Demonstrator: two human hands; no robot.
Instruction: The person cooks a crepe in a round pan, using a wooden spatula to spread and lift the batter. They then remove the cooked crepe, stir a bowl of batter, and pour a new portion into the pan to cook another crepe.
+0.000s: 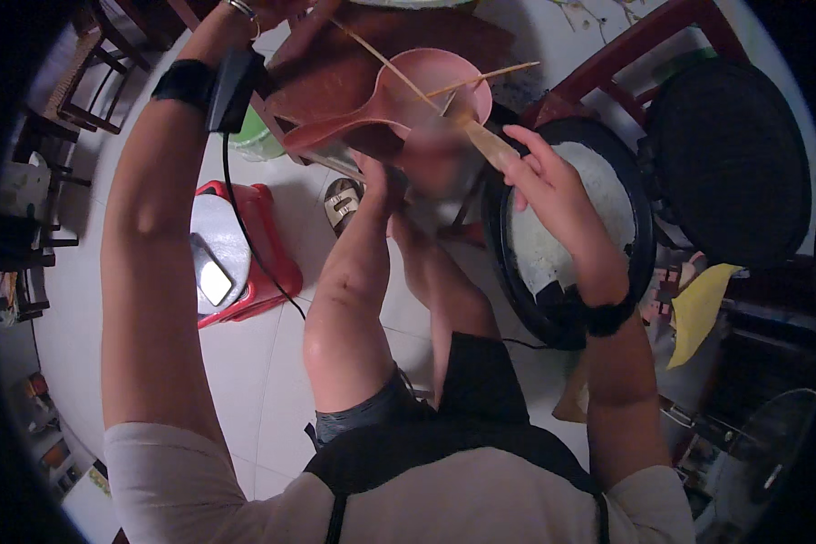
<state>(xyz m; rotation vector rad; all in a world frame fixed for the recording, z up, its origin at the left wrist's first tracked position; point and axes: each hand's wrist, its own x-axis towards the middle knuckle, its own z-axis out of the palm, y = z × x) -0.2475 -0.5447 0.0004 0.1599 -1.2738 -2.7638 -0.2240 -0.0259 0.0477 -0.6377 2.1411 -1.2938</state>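
My right hand (544, 183) grips the pale flat handle of a brush or spatula (486, 141). Its head points into a pink plastic dipper (472, 62), where blur hides the contents. Two thin wooden sticks, probably chopsticks (387, 61), cross over the dipper. Just under my right hand and wrist is a round black electric griddle (493, 251), its lid (727, 163) swung open to the right. A thin whitish sheet (537, 234) covers most of the plate, leaving dark metal bare near the front. At the top edge, my left hand (279, 12) is partly cut off; its grip is unclear.
To the left, a red plastic stool (282, 272) bears a round pale board (228, 211) and a lit phone (214, 282). A black cable (241, 224) hangs from my left wrist. A green bin (253, 132), dark wooden chairs (85, 81) and yellow sheet (700, 313) are around.
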